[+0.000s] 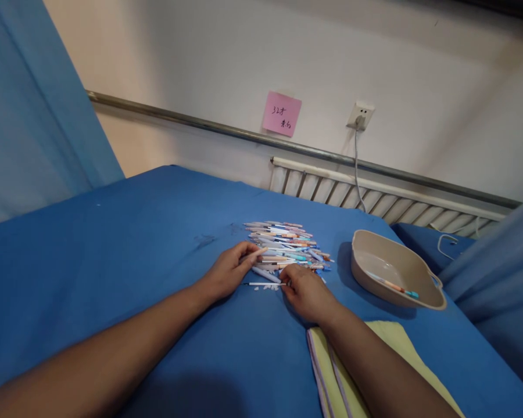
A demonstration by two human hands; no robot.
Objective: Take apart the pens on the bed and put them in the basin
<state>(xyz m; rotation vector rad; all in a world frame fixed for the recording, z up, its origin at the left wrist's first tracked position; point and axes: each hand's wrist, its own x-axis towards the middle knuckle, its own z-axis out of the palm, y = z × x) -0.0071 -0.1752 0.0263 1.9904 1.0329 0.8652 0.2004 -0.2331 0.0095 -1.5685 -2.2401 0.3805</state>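
A heap of pastel pens [287, 244] lies on the blue cloth-covered table [126, 255]. My left hand [229, 270] rests at the heap's near left edge, fingers curled onto a pen body. My right hand [305, 292] sits just in front of the heap, fingers pinched on the end of a thin white pen refill [264, 284] that lies flat and points left. Small white bits lie scattered under the refill.
A beige oval tray [422, 296] stands to the right and holds one pen [396, 286]. A folded yellow cloth [331, 371] lies under my right forearm. Behind are a radiator [375, 197], a wall socket with cable [359, 116] and a pink note [281, 113].
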